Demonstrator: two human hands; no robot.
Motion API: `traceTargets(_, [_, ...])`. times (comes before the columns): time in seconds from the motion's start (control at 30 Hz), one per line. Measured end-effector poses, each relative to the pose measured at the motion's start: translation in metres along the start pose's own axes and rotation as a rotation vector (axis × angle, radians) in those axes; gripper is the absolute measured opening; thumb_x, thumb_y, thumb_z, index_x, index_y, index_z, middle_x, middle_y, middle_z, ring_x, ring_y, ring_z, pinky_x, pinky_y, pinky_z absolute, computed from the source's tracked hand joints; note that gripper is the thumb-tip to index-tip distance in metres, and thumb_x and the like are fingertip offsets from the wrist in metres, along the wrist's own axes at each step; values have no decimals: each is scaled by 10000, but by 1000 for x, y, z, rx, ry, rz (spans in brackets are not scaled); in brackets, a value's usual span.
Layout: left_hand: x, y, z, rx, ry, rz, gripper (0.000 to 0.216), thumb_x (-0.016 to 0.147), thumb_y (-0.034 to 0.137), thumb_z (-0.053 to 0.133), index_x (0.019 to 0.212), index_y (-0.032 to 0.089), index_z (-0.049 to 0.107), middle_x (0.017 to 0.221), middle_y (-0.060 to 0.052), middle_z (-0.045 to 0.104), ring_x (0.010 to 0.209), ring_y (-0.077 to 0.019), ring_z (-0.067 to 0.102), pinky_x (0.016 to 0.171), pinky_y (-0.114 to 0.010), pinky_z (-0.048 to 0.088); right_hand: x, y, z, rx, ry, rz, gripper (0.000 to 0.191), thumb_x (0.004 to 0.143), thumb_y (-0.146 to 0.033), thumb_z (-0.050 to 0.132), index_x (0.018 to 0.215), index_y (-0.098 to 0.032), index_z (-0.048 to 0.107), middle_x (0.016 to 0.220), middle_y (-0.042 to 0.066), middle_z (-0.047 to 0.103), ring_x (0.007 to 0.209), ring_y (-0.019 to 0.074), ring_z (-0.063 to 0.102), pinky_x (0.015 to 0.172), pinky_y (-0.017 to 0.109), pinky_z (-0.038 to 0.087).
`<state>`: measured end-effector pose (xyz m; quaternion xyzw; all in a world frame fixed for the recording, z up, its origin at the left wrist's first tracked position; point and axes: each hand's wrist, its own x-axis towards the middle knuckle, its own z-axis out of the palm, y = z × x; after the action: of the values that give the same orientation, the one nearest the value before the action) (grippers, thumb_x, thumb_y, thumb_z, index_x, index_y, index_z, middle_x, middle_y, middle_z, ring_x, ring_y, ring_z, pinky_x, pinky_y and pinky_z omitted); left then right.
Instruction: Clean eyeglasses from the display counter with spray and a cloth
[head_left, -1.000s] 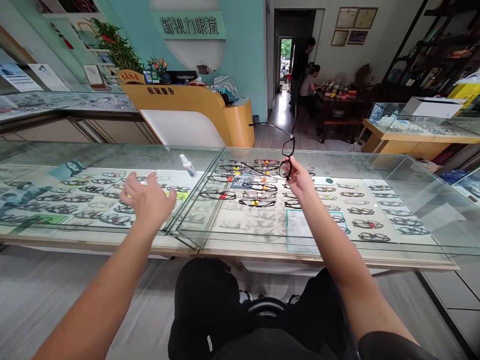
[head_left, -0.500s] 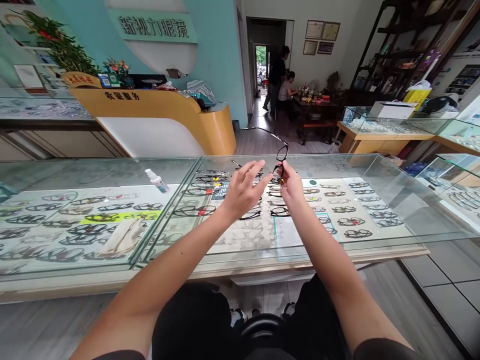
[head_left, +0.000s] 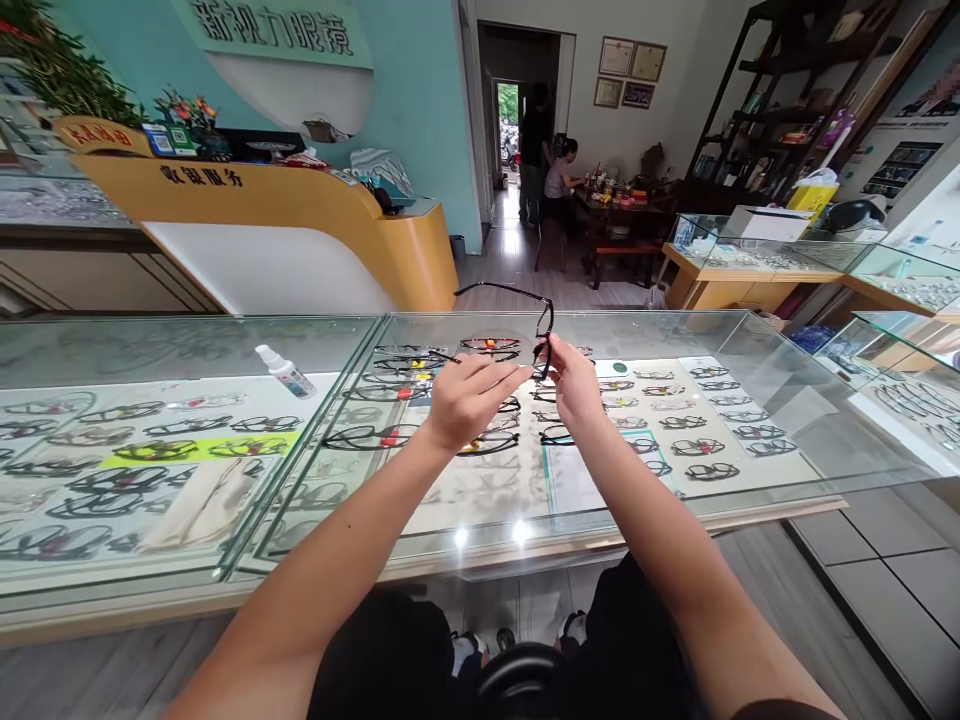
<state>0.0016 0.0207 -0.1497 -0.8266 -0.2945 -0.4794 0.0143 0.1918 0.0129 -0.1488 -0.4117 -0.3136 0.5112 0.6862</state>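
Observation:
A pair of black-framed eyeglasses (head_left: 551,318) is held up above the glass counter, its front turned nearly edge-on. One temple stretches out to the left, and the other passes behind my left hand. My right hand (head_left: 576,385) pinches the near end of the frame between thumb and fingers. My left hand (head_left: 471,398) has its fingers drawn together, with their tips at the lower rim; the exact contact is partly hidden. Beneath both hands, rows of eyeglasses (head_left: 487,443) lie inside the glass display case (head_left: 480,545).
A white spray bottle (head_left: 286,372) stands on the counter glass to the left. A beige cloth (head_left: 196,505) lies near more frames at left. Beyond are a yellow reception desk (head_left: 420,250), a seated person (head_left: 559,180), a standing person (head_left: 534,150) and another display case (head_left: 757,262).
My left hand's spread fingers have come together at the eyeglasses. The eyeglasses have turned and lowered slightly. The camera view has shifted a little, and the person in the background has moved.

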Motion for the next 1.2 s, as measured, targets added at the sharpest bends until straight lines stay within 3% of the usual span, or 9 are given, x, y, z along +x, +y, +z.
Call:
traceTargets(0.2, [5,13,-27,-49,404,-169,287,982,550,755,1001,312,915,927,-91,837,856,-260,745,821,-408,590,1,-25,-10,-150,60,-347,155,871,-407,698,834,-307,810,950,21,790,993,217,689,876,352,493])
traceTargets(0.27, [8,18,-31,-120,499,-261,304,966,569,779,1009,299,914,949,-88,818,898,-260,740,859,-402,595,6,-30,-16,-182,70,-359,181,843,-323,656,883,-326,833,998,13,801,1052,224,692,898,355,497])
traceTargets(0.43, [18,21,-31,-538,653,-497,386,869,624,876,1017,268,895,965,-60,785,873,-199,717,769,-322,578,8,-28,-17,-222,-122,-320,472,762,-189,606,1118,-358,865,1218,-7,834,1210,245,696,1078,403,519])
traceTargets(0.53, [23,19,-33,-729,650,-652,482,780,656,928,1041,254,881,960,-49,794,727,-136,639,617,-273,491,3,-24,-13,-229,-213,-336,405,833,-242,675,1180,-361,847,1281,2,826,1277,262,698,1112,427,535])
traceTargets(0.63, [25,17,-35,-806,633,-726,495,765,635,940,1060,244,873,964,-51,807,663,-106,582,538,-255,387,0,-22,-12,-269,-249,-420,238,948,-408,723,1142,-344,845,1196,32,836,1222,265,722,1092,426,546])
traceTargets(0.8, [24,13,-33,-843,555,-774,524,784,622,928,1098,208,864,1090,-103,832,785,-147,726,479,-212,348,-2,-22,-14,-372,-210,-561,257,1020,-532,699,1033,-315,835,1087,48,818,1064,246,722,1062,403,535])
traceTargets(1.0, [20,8,-28,-743,513,-760,601,852,639,875,1230,181,776,1126,-144,834,877,-240,827,387,-179,356,-6,-19,-8,-383,-200,-635,392,1049,-622,629,1016,-243,718,878,31,741,856,208,704,858,382,566])
traceTargets(1.13, [14,9,-22,-638,492,-676,464,974,559,780,1281,240,639,1152,-118,824,891,-230,830,368,-172,358,-10,-12,-4,-358,-171,-703,305,1093,-546,587,1187,-257,620,844,-10,677,784,174,696,783,350,580])
traceTargets(1.2, [11,10,-18,-544,510,-568,378,1037,508,709,1302,261,602,1194,-112,807,949,-218,824,420,-180,431,-12,-11,-3,-373,-145,-781,267,1110,-505,565,1232,-269,582,850,-19,664,776,167,701,761,340,585])
